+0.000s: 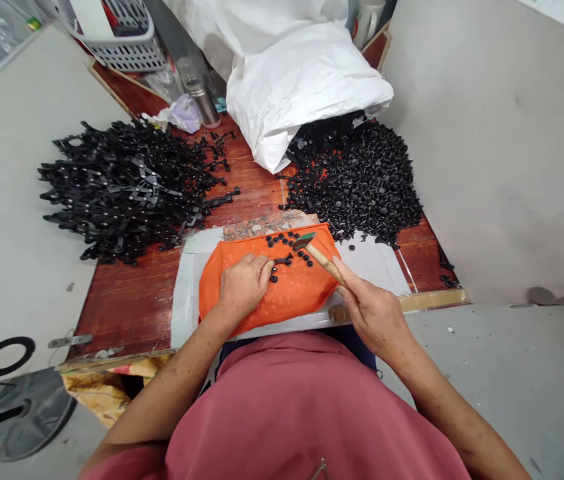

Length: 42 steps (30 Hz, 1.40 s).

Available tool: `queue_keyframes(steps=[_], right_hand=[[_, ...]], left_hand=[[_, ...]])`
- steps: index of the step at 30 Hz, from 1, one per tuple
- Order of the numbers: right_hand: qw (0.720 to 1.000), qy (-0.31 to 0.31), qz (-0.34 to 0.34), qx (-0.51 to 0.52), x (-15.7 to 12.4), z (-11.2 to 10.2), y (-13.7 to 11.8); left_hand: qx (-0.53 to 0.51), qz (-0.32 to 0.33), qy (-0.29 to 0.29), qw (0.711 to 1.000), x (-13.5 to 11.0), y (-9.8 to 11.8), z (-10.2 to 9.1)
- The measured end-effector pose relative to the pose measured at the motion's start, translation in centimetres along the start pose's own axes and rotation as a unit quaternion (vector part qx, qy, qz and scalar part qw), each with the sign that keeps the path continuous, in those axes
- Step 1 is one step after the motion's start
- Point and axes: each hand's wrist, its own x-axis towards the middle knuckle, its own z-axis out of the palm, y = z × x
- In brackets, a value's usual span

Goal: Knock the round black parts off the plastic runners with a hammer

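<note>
Left hand (245, 285): rests knuckles-up on the orange cloth (292, 297), fingers curled, fingertips pinching the near end of a black strip (282, 261).
Right hand (375, 313): closed around the wooden handle of a hammer (318, 253), thumb lying along the handle.
Hammer: slants up and to the left from the right hand. Its dark, greenish head sits just above the strip and close to the left fingertips. Whether it touches the strip cannot be told.
Black strip: short, flat and matte, with a rounded knob at its end. It lies on the cloth between the two hands.
Loose caps (282, 239): small black round pieces scattered on the cloth just beyond the strip.
Orange cloth: spread over a white board (187, 287) at the near edge of the red-brown table (132, 300).
Strip pile (122, 190): a tangled black heap at the far left, well apart from the hands.
Cap pile (357, 180): a black heap at the far right, spilling from under a white sack (297, 87).
</note>
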Motion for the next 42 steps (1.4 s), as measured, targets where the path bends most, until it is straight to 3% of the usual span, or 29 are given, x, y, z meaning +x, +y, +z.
queue_keyframes(steps=[3, 8, 14, 18, 20, 24, 27, 33, 35, 38, 40, 42], right_hand=[[1.000, 0.013, -0.015, -0.009, -0.3, 0.7, -0.3], [0.992, -0.081, -0.003, -0.095, 0.1, 2.0, -0.2], [0.999, -0.002, -0.037, -0.040, -0.2, 1.5, -0.3], [0.992, -0.071, 0.007, -0.102, -0.3, 3.4, 0.0], [0.994, -0.081, 0.016, -0.073, -0.3, 3.9, 0.1], [0.996, -0.006, 0.021, 0.088, -0.4, 2.9, 0.6], [0.985, 0.061, 0.069, 0.146, -0.9, 1.7, 2.1], [0.973, 0.028, 0.201, 0.106, -3.0, 1.7, 7.2], [0.971, 0.015, 0.220, 0.095, -3.6, 2.0, 8.0], [0.973, 0.010, 0.215, 0.085, -3.8, 2.2, 8.3], [0.975, 0.007, 0.201, 0.091, -3.8, 2.2, 8.3], [0.975, 0.003, 0.197, 0.105, -3.7, 2.2, 8.2]], left_hand=[[-0.005, 0.001, 0.006, 1.000, 0.1, -0.1, 0.1], [-0.007, 0.006, 0.003, 1.000, 0.1, -0.2, 0.0], [-0.006, -0.003, 0.001, 1.000, 0.4, -0.2, 0.1], [-0.005, 0.004, 0.005, 1.000, 0.4, -0.1, 0.3], [-0.015, 0.009, 0.006, 1.000, 0.5, -0.2, 0.3], [-0.138, 0.044, 0.005, 0.989, 1.1, -1.5, -0.4], [-0.286, 0.042, -0.016, 0.957, 1.5, -2.9, -1.4], [-0.431, -0.022, -0.114, 0.895, 1.6, -4.4, -3.1], [-0.418, -0.036, -0.124, 0.899, 2.2, -5.0, -4.5], [-0.304, -0.092, -0.069, 0.946, 4.0, -7.3, -9.2], [-0.187, -0.175, 0.031, 0.966, 5.6, -9.7, -13.8], [-0.054, -0.213, 0.165, 0.962, 7.1, -12.2, -18.3]])
